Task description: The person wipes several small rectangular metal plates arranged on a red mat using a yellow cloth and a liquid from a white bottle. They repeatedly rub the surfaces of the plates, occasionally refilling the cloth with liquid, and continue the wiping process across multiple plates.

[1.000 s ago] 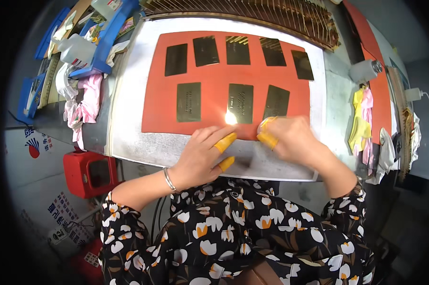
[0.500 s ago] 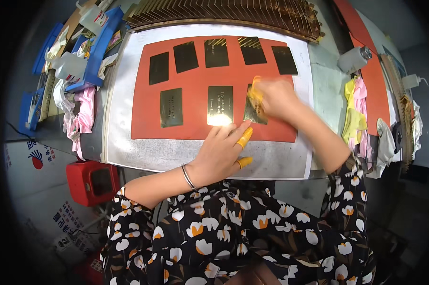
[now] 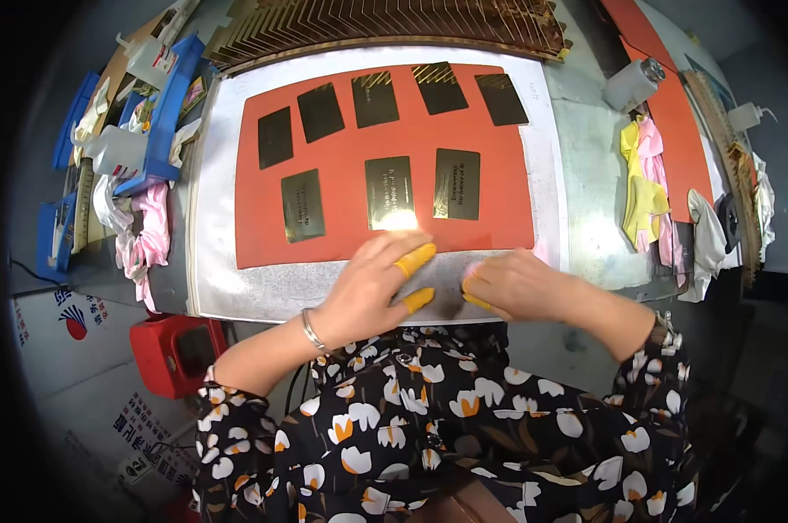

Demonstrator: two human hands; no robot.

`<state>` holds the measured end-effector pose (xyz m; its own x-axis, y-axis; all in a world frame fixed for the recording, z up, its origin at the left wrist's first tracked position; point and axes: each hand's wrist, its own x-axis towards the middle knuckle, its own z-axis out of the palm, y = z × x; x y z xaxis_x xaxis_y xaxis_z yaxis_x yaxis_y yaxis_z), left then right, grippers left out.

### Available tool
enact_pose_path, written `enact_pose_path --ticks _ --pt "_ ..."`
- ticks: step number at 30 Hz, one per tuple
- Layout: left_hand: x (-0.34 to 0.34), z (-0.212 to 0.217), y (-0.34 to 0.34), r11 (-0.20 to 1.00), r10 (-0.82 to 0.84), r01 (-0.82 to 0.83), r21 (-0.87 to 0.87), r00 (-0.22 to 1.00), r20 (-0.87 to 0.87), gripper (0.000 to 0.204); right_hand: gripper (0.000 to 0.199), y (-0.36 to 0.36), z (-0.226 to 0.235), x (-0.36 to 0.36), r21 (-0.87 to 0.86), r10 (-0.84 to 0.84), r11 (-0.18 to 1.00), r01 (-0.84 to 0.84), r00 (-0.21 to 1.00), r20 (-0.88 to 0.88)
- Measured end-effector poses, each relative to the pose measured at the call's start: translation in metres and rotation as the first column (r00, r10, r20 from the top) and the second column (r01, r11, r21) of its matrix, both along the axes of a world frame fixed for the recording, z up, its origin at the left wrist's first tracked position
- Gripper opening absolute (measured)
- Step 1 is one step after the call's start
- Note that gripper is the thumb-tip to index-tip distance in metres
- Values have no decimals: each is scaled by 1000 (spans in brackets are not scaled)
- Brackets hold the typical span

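An orange-red mat (image 3: 342, 157) on the table carries several dark, shiny metal cards in two rows. My left hand (image 3: 381, 275) lies with fingers stretched at the mat's near edge, yellow finger cots on two digits. Just beyond its fingertips is a glinting card (image 3: 387, 187) with engraved lettering. To its right lies another engraved card (image 3: 457, 183), untouched. My right hand (image 3: 520, 283) is over the grey strip in front of the mat, its fingers curled together and also wearing yellow cots. A pinkish bit shows at these fingertips; I cannot make out what they hold.
A slotted metal rack (image 3: 394, 30) stands behind the mat. On the left are a blue tray (image 3: 172, 113), white bottles and pink cloths (image 3: 152, 227). At right sit a grey bottle (image 3: 634, 84) and yellow and pink cloths (image 3: 645, 187). A red stool (image 3: 154, 349) stands below left.
My right hand has come off the right card in the near row and drawn back toward me. That card now sits straighter and further back. My left hand has shifted slightly left.
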<state>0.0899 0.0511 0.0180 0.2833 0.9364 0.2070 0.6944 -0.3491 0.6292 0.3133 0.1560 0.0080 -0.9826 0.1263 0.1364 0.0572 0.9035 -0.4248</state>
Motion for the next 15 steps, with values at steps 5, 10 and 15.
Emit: enact_pose_path --ticks 5,10,15 --pt "-16 5 9 998 26 -19 66 993 -115 48 7 1 14 48 -322 -599 790 522 768 -224" --pt "-16 11 47 991 114 -99 89 975 -189 71 7 -5 -21 78 -677 -878 420 604 460 -135" --pt "-1 8 92 998 56 -45 49 966 -252 107 8 -7 -26 81 -775 -899 324 542 432 -73"
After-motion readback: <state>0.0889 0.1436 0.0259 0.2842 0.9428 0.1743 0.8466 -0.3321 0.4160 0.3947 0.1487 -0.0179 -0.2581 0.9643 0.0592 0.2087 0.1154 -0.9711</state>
